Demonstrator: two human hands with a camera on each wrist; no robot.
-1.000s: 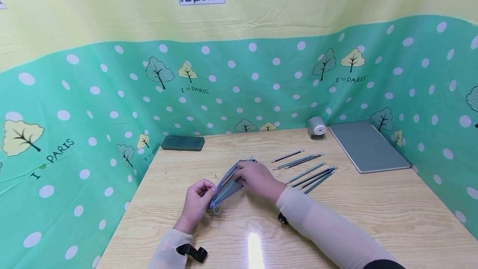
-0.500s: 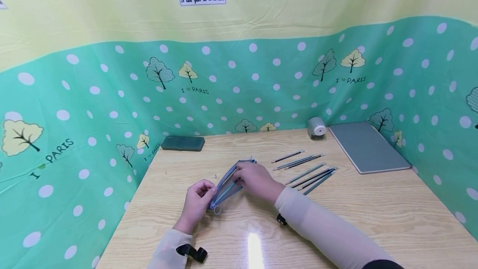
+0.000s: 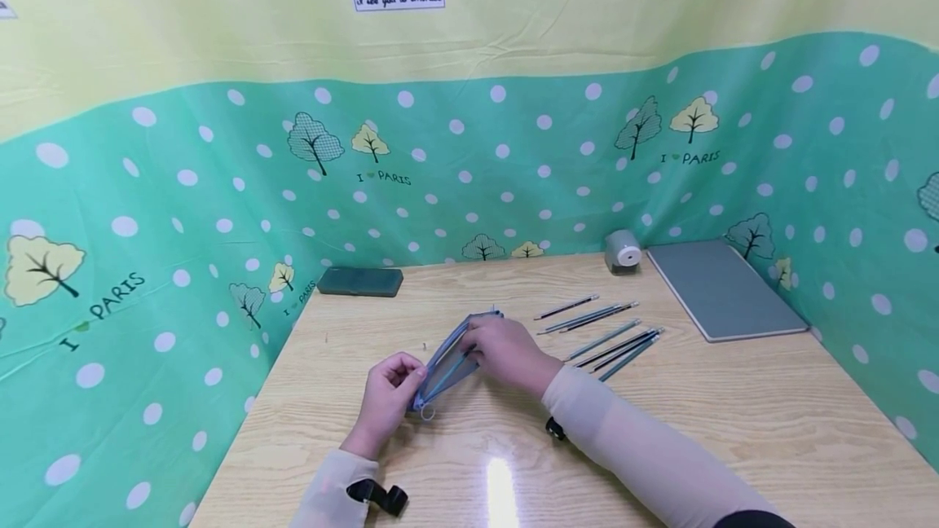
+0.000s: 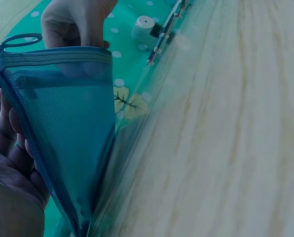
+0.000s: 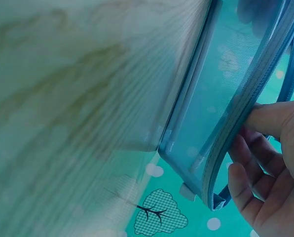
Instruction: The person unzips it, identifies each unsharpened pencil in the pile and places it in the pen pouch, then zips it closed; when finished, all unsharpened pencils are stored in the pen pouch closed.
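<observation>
A blue mesh zip pouch [image 3: 465, 380] stands on the table with its long zipped mouth spread apart. My left hand [image 3: 389, 391] pinches its near end, beside the small ring of the zip pull; in the left wrist view the left fingers [image 4: 14, 123] lie behind the mesh. My right hand [image 3: 506, 353] reaches into the mouth, and its fingertips hold a light blue pencil [image 3: 449, 376] that slants down inside the pouch toward the near end. In the right wrist view the right thumb [image 5: 270, 118] lies against the zip edge [image 5: 221, 153].
Several pencils [image 3: 601, 341] lie in loose groups to the right of the pouch. A dark green case [image 3: 359, 281] is at the back left. A grey pencil sharpener [image 3: 620, 251] and a flat grey board or folder [image 3: 726, 288] stand at the back right, before a patterned curtain [image 3: 528, 161].
Almost nothing differs. My right hand shifts very slightly at the pouch's mouth, while the left hand and the pouch keep their place.
</observation>
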